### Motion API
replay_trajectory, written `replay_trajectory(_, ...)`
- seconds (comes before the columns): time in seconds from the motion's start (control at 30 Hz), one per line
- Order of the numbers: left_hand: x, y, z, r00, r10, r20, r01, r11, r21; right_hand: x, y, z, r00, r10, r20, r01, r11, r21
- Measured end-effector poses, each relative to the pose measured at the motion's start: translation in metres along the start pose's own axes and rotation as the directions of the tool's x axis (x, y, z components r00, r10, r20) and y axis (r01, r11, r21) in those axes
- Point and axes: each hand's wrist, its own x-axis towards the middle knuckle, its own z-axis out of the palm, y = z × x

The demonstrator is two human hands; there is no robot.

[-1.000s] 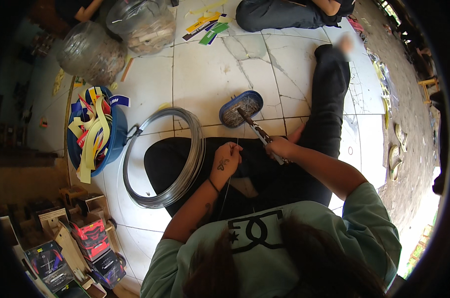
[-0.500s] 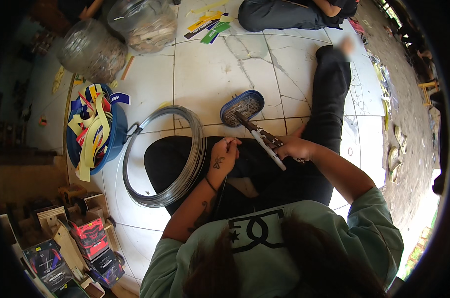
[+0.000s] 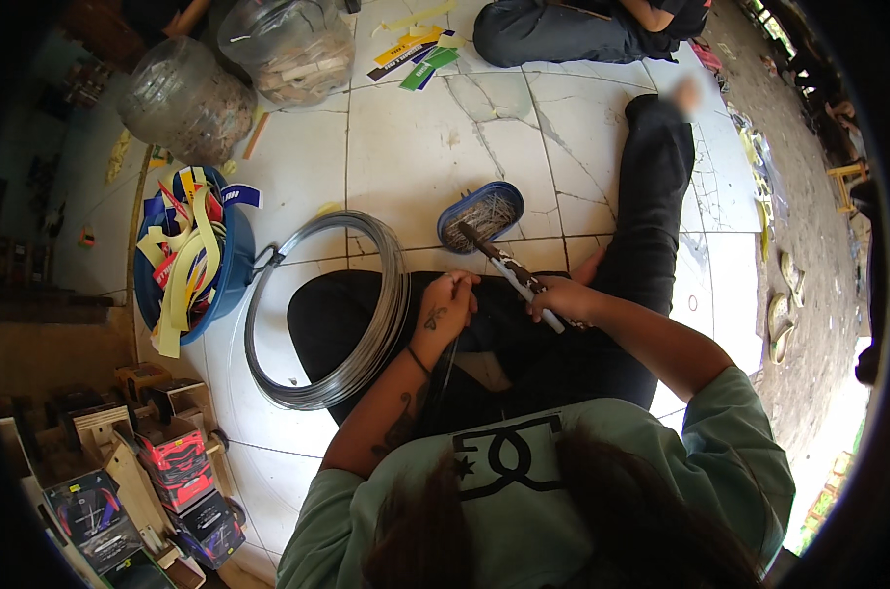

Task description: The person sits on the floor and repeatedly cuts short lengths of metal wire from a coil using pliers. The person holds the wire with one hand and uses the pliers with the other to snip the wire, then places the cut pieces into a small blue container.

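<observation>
My right hand (image 3: 561, 297) is closed around the handles of long-handled pliers (image 3: 509, 267), one handle pale and the other dark and worn. Their dark tip reaches over the rim of a small blue oval tray (image 3: 509, 188) holding many short bits of wire (image 3: 482, 216). Over my lap, my left hand (image 3: 449, 299) is closed, fingers pressed together. A thin wire strand (image 3: 449, 360) runs down from it toward my body; its end is hidden by the fingers. A large coil of grey wire (image 3: 391, 314) leans on my left knee.
At left stands a blue basin (image 3: 231, 280) filled with coloured strips (image 3: 205, 240). Beyond are two clear containers (image 3: 185, 103) of scraps and loose strips (image 3: 427, 67). Wooden pieces with printed boxes (image 3: 175, 461) sit lower left. Another person's leg (image 3: 538, 34) is at the far side.
My right hand has shifted slightly left along the pliers, and the handles look closer together. My left hand stays in nearly the same place.
</observation>
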Motion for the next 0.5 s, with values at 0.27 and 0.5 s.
replay_trajectory(0.27, -0.003, -0.014, 0.008, 0.999, 0.031, 0.014, -0.033, 0.990, 0.138, 0.015, 0.008, -0.007, 0.975, 0.142, -0.171, -0.136, 0.990, 0.042)
replay_trajectory(0.5, -0.004, -0.009, 0.007, 0.995, 0.097, -0.037, -0.090, 0.982, 0.165, 0.019, 0.010, -0.009, 0.990, 0.102, -0.099, -0.103, 0.995, -0.007)
